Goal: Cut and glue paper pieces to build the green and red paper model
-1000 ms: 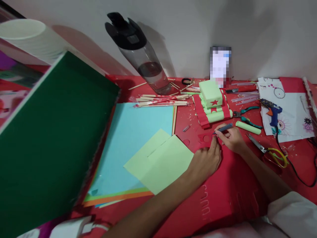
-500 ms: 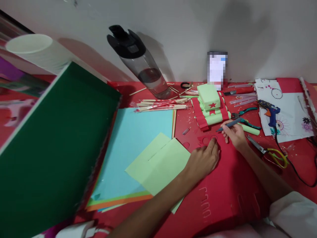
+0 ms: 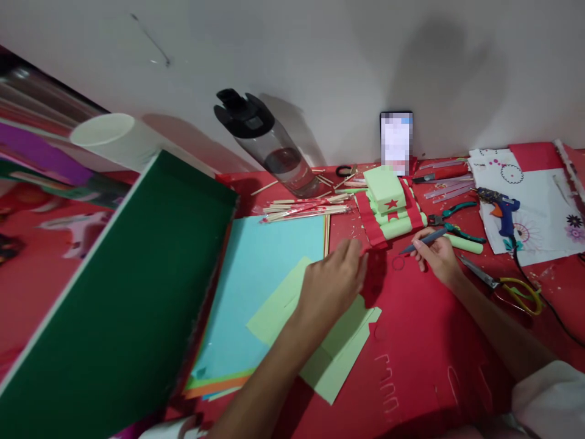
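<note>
A dark blue-grey pen (image 3: 424,241) is gripped by my right hand (image 3: 439,259), its tip slanting down to the left. Near the tip a small drawn circle (image 3: 398,263) shows on the red foam sheet (image 3: 411,329). My left hand (image 3: 333,274) hovers above the light green paper (image 3: 336,350) with its fingers curled together. Whatever they may hold is hidden. Just beyond my right hand sits a green-and-red craft piece (image 3: 388,201): a block with a red star on a row of rolls. Several outlines mark the red sheet lower down.
Scissors (image 3: 500,283), pliers (image 3: 457,221) and a blue glue gun (image 3: 505,213) lie to the right. Behind are a water bottle (image 3: 283,161), wooden sticks (image 3: 306,208) and a phone (image 3: 397,143) against the wall. A green board (image 3: 137,292) slants at left, beside blue sheets (image 3: 256,292).
My left hand has lifted off the red sheet and moved left over the green paper, uncovering the drawn circle. The red scrap with round holes no longer shows there. The view has shifted slightly.
</note>
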Action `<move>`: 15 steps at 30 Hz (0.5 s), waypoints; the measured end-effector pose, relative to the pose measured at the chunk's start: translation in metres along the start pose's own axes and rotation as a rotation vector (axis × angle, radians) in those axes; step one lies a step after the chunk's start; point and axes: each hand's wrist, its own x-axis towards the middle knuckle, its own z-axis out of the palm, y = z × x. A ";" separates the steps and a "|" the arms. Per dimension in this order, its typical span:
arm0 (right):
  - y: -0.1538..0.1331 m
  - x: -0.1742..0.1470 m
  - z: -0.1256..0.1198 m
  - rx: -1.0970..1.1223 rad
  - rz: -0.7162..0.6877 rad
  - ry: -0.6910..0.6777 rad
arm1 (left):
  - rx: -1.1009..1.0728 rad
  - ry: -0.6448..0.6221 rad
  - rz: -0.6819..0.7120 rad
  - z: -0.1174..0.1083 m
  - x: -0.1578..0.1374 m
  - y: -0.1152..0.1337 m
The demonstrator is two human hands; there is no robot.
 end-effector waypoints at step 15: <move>0.001 -0.006 -0.002 -0.015 -0.013 -0.119 | -0.250 -0.186 -0.012 0.015 0.022 -0.036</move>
